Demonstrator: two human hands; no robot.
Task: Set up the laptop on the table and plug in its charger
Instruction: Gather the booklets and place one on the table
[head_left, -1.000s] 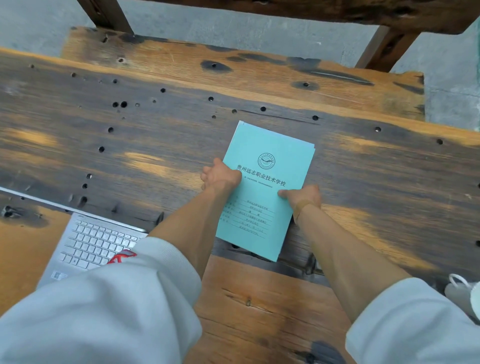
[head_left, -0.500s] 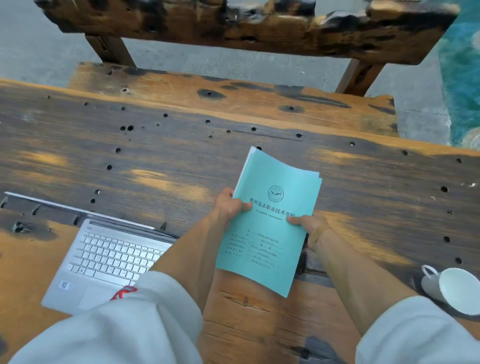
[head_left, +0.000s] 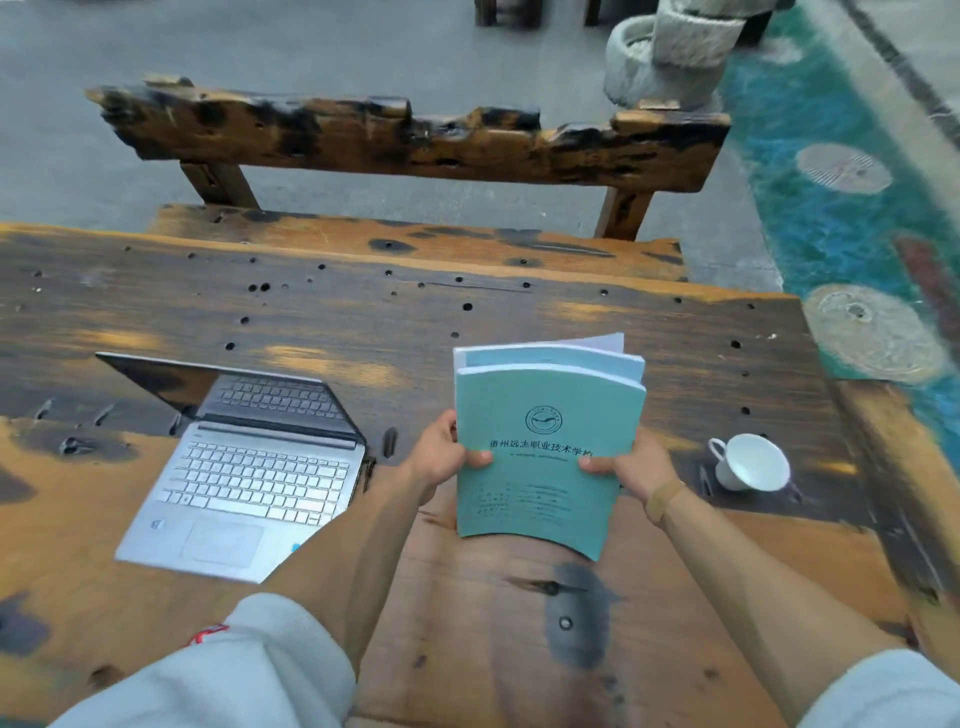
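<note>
Nearest are two pale sleeves (head_left: 218, 675), pushed up the forearms, which reach forward over a worn wooden table (head_left: 467, 649) marked with dark burns and small holes. The left hand (head_left: 441, 460) grips the left edge of a stack of teal booklets (head_left: 545, 452), thumb curled over the front cover; the right hand (head_left: 636, 465), with a tan band at its wrist, grips the right edge the same way, thumb on the cover. The booklets are held up off the table, tilted toward the viewer, their top edges fanned slightly apart so white pages show. The front cover bears a round emblem and a line of printed characters. Left of the hands, the laptop (head_left: 244, 483) lies open on the table, silver keyboard facing the person, its dark screen leaning well back. Right of the hands, a white cup (head_left: 750, 462) lies tipped on its side on the table. Beyond the table's far edge stands a rough wooden bench (head_left: 415, 140), then grey pavement and a teal painted strip to the right.
</note>
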